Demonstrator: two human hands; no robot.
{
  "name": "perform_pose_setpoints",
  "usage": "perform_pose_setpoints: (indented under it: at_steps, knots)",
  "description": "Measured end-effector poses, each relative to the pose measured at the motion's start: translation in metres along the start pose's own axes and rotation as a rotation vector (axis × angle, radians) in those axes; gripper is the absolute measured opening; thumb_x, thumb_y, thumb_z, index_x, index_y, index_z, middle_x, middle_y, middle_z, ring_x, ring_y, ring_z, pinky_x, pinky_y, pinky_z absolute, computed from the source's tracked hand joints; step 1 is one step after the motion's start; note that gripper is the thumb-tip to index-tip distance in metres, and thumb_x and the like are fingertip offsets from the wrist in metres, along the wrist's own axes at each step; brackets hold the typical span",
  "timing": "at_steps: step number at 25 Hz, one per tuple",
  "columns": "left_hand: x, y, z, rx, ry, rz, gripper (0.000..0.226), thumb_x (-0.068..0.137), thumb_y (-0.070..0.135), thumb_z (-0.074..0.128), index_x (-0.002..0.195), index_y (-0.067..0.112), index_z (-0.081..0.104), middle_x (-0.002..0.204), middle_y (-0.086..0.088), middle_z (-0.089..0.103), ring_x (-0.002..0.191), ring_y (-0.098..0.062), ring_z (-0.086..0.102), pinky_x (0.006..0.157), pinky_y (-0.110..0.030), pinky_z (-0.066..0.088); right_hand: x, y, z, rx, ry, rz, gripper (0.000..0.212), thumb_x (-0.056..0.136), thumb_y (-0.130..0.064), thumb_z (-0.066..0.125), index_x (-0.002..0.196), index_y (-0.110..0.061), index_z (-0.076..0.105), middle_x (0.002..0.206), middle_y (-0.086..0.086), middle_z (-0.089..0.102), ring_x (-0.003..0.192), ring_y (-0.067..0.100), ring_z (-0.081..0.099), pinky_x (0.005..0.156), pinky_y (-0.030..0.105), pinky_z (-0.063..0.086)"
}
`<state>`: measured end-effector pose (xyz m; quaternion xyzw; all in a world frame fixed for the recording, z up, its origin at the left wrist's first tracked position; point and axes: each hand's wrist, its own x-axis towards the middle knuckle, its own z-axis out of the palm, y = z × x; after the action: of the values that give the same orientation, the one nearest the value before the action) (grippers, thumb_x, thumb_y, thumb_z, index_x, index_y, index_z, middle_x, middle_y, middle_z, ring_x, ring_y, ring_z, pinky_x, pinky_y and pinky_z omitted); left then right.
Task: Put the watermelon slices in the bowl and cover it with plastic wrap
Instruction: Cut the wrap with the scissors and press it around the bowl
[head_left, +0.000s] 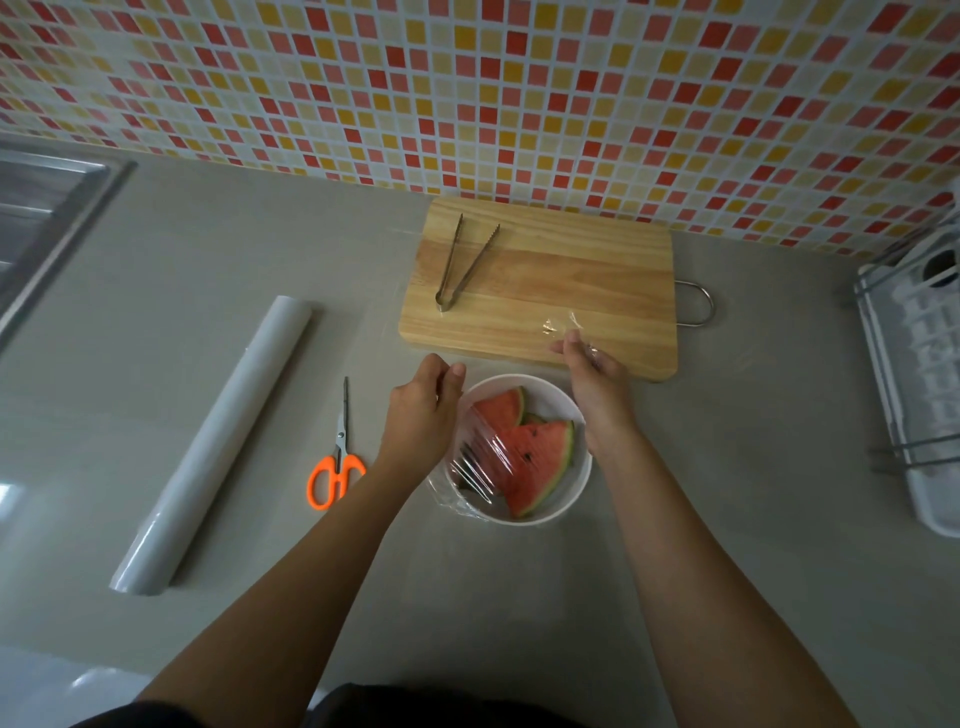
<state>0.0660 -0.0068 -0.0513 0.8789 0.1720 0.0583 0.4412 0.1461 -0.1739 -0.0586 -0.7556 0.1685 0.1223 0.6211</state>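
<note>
A white bowl (569, 501) on the grey counter holds red watermelon slices (540, 454) with green rind. A clear sheet of plastic wrap (475, 467) lies crumpled over the bowl's left side and stretches up toward the board. My left hand (423, 410) pinches the wrap at the bowl's left rim. My right hand (597, 384) grips the wrap's far edge above the bowl's right rim, near the board's front edge. The roll of plastic wrap (213, 441) lies on the counter to the left.
A wooden cutting board (571, 280) with metal tongs (462, 265) sits behind the bowl. Orange-handled scissors (337, 462) lie left of the bowl. A sink (36, 223) is at far left, a white dish rack (919, 374) at far right. A tiled wall stands behind.
</note>
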Motion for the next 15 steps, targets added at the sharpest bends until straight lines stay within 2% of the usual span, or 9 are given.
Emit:
perform_pose_setpoints:
  at_steps: [3, 5, 6, 7, 9, 10, 11, 13, 15]
  knots:
    - [0.001, -0.001, 0.003, -0.001, 0.0, -0.014, 0.028, 0.098, 0.032, 0.043, 0.077, 0.013, 0.044, 0.062, 0.006, 0.05, 0.056, -0.005, 0.046, 0.051, -0.014, 0.036, 0.002, 0.0, -0.002, -0.06, -0.033, 0.081, 0.05, 0.082, -0.069, 0.041, 0.068, -0.031, 0.07, 0.087, -0.016, 0.063, 0.082, 0.006, 0.059, 0.064, 0.019, 0.041]
    - [0.002, -0.003, 0.005, 0.01, -0.008, -0.016, 0.03, 0.098, 0.033, 0.043, 0.08, 0.01, 0.046, 0.062, 0.006, 0.049, 0.055, -0.005, 0.046, 0.05, -0.017, 0.035, 0.005, 0.003, -0.002, -0.047, -0.131, 0.188, 0.075, 0.073, -0.081, 0.029, 0.075, -0.021, 0.074, 0.097, 0.001, 0.069, 0.09, 0.021, 0.063, 0.081, 0.036, 0.05]
    - [0.002, -0.004, 0.005, 0.015, -0.01, -0.017, 0.031, 0.098, 0.034, 0.042, 0.081, 0.009, 0.048, 0.062, 0.006, 0.049, 0.056, -0.005, 0.045, 0.051, -0.02, 0.035, 0.007, 0.003, -0.003, -0.025, -0.188, 0.251, 0.085, 0.071, -0.082, 0.023, 0.077, -0.014, 0.074, 0.094, 0.01, 0.071, 0.087, 0.027, 0.066, 0.085, 0.04, 0.05]
    - [0.002, -0.004, 0.005, 0.018, -0.011, -0.017, 0.031, 0.098, 0.034, 0.042, 0.081, 0.008, 0.049, 0.062, 0.006, 0.049, 0.056, -0.005, 0.045, 0.051, -0.02, 0.035, 0.008, 0.001, -0.006, -0.002, -0.248, 0.311, 0.089, 0.071, -0.082, 0.02, 0.077, -0.01, 0.073, 0.084, 0.013, 0.072, 0.077, 0.028, 0.067, 0.081, 0.038, 0.05]
    - [0.002, -0.005, 0.005, 0.021, -0.01, -0.016, 0.032, 0.098, 0.034, 0.042, 0.08, 0.008, 0.049, 0.061, 0.006, 0.048, 0.055, -0.005, 0.044, 0.05, -0.017, 0.033, 0.009, -0.004, -0.013, 0.016, -0.376, 0.36, 0.082, 0.073, -0.08, 0.026, 0.077, -0.013, 0.073, 0.069, 0.008, 0.071, 0.063, 0.024, 0.064, 0.071, 0.032, 0.049]
    - [0.002, -0.004, 0.005, 0.02, -0.01, -0.014, 0.031, 0.098, 0.033, 0.043, 0.08, 0.009, 0.048, 0.06, 0.006, 0.048, 0.055, -0.005, 0.044, 0.049, -0.015, 0.032, 0.01, -0.005, -0.017, -0.013, -0.426, 0.335, 0.073, 0.073, -0.077, 0.032, 0.081, -0.017, 0.074, 0.071, 0.005, 0.071, 0.065, 0.023, 0.063, 0.07, 0.032, 0.048]
    - [0.002, -0.004, 0.005, 0.018, -0.01, -0.014, 0.031, 0.098, 0.033, 0.043, 0.079, 0.009, 0.047, 0.06, 0.007, 0.047, 0.054, -0.005, 0.043, 0.049, -0.015, 0.034, 0.01, -0.005, -0.02, -0.037, -0.447, 0.299, 0.065, 0.074, -0.074, 0.038, 0.092, -0.021, 0.071, 0.079, 0.005, 0.072, 0.072, 0.023, 0.064, 0.072, 0.033, 0.049]
    - [0.002, -0.004, 0.005, 0.017, -0.008, -0.016, 0.031, 0.098, 0.033, 0.043, 0.079, 0.009, 0.048, 0.06, 0.007, 0.047, 0.054, -0.005, 0.043, 0.05, -0.014, 0.035, 0.012, -0.002, -0.028, 0.002, -0.424, 0.249, 0.066, 0.077, -0.068, 0.043, 0.12, -0.019, 0.049, 0.102, 0.011, 0.071, 0.084, 0.025, 0.066, 0.078, 0.036, 0.048]
    - [0.002, -0.003, 0.005, 0.024, -0.007, -0.017, 0.031, 0.098, 0.032, 0.043, 0.079, 0.009, 0.048, 0.06, 0.007, 0.048, 0.054, -0.005, 0.044, 0.049, -0.014, 0.034, 0.007, -0.002, -0.037, 0.11, -0.47, 0.216, 0.057, 0.077, -0.061, 0.049, 0.119, -0.023, 0.038, 0.115, 0.017, 0.064, 0.079, 0.021, 0.066, 0.074, 0.034, 0.048]
